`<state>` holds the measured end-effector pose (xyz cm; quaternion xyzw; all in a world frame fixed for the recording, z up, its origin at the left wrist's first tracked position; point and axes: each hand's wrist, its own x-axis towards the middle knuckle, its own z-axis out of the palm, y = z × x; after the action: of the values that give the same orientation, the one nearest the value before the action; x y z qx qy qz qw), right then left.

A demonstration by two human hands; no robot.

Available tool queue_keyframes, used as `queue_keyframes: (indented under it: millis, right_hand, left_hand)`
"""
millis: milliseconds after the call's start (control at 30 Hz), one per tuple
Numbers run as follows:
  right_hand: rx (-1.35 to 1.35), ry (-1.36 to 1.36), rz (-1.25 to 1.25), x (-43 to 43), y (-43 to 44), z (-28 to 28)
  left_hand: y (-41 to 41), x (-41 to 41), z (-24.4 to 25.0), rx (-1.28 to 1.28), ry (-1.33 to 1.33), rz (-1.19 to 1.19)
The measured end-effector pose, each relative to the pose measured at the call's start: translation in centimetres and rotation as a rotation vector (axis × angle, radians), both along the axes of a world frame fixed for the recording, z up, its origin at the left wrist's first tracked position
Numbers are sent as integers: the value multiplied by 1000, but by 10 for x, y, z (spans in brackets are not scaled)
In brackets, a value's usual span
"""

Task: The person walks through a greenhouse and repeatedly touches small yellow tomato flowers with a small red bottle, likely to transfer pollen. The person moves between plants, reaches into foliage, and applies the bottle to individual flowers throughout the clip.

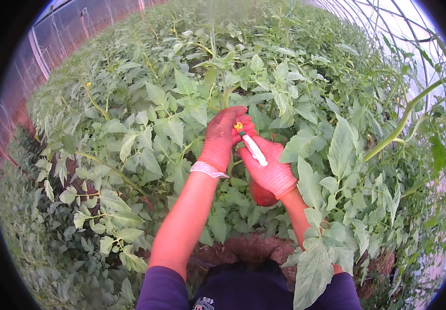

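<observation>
A small yellow tomato flower [238,126] sits in the curled fingers of my left hand [223,128], which wears a thin glove with a pale cuff. My right hand [269,162], also gloved, grips a slim white pen-like tool [254,150]. The tool's green tip is just below the flower; whether they touch cannot be told. Beneath my right hand shows a rounded red object [262,194], partly hidden by the hand, its kind unclear. A tomato stem [226,97] rises just beyond my left fingertips.
Dense tomato plants [129,97] surround both hands. A thick bent stem [401,120] arches at the right, and a leaf [313,271] overlaps my right forearm. Strings [212,31] hang among the plants. Curved greenhouse ribs [409,23] stand at the upper right. Bare soil [246,248] lies below.
</observation>
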<state>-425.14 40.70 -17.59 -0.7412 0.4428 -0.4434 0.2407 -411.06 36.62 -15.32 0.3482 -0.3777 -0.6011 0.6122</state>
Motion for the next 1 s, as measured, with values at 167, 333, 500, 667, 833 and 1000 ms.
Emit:
queue_keyframes:
  millis: [167, 333, 500, 667, 833, 1000]
  right_hand:
    - [5, -28, 21, 3, 2, -5]
    - [-87, -67, -26, 2, 4, -2]
    - [95, -288, 45, 2, 20, -16]
    - [139, 117, 109, -78, 124, -75]
    - [-187, 373, 162, -173, 223, -136]
    - [611, -23, 82, -236, 281, -91]
  left_hand:
    - [2, 6, -3, -2, -8, -10]
    - [0, -2, -4, -16, -43, -6]
    - [18, 4, -9, -211, -272, 4]
    - [128, -13, -39, -345, -681, 258]
    - [254, -31, -195, 31, -933, 261]
    - [340, -114, -292, 572, -1005, 133]
